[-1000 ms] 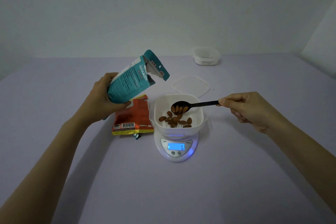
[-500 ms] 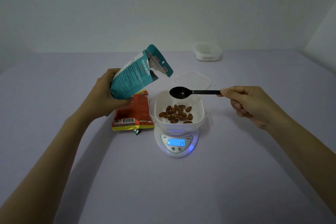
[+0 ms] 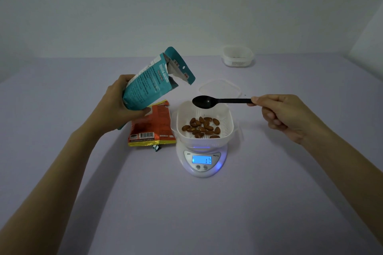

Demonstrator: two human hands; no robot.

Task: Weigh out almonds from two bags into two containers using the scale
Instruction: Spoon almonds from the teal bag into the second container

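1. Centrally, the almonds lie in a loose brown heap on the slotted floor of a white container, which sits on top of the scale; the lit blue display reads 17.
2. Directly above the scale, over the container's far rim, a black spoon hangs level with its bowl bare and its handle pointing right.
3. Right of the scale, the right hand holds the handle's end; its grip is a pinch of thumb and forefinger, the other fingers curled under the palm, and the forearm runs down to the lower right corner.
4. Left of the scale and raised off the counter, the left hand has its grip wrapped round the lower half of a teal bag, thumb across the front; the bag tilts with its torn mouth towards the scale.
5. Just left of the scale, a red bag lies flat, partly under the teal one.
6. Behind the scale rests a clear lid.
7. Far behind the scale, to the right, stands a second container near the wall.
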